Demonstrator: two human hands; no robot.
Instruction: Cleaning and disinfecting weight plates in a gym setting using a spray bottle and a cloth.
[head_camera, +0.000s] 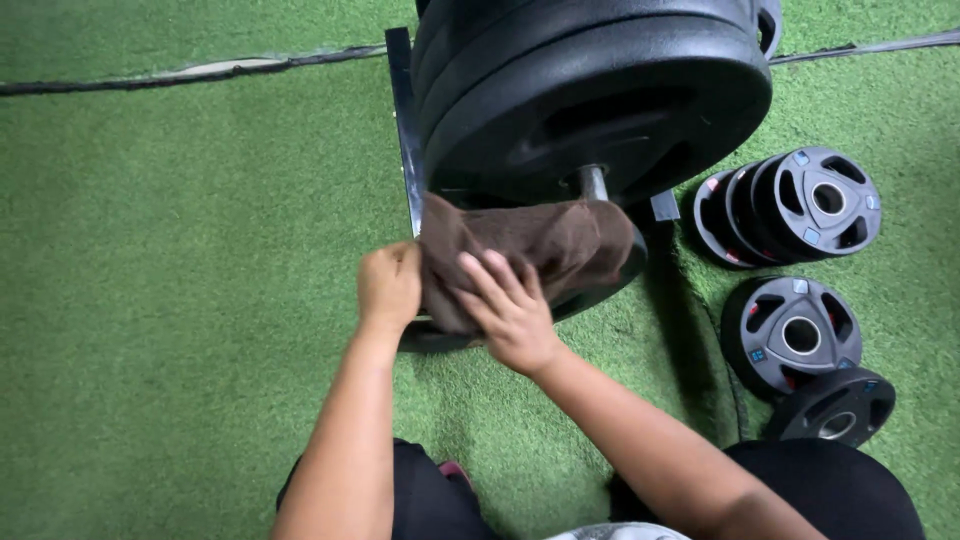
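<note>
Left hand (388, 285) fingers clenched on brown cloth (530, 250); right hand (512, 312) apparently pressing it flat.

A cloth (520, 250) lies on a weight plate (600, 285), seemingly before the stacked plates (590, 90); smaller plates (800, 290) sit right.

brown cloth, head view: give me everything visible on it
The brown cloth is a soft, towel-like fabric, dark brown, crumpled and folded rather than spread flat. It is draped over the rim of a large black weight plate standing on edge, just below the metal bar end. The left hand grips its left edge in a fist; the right hand presses on it with spread fingers. Its underside is hidden.
</note>
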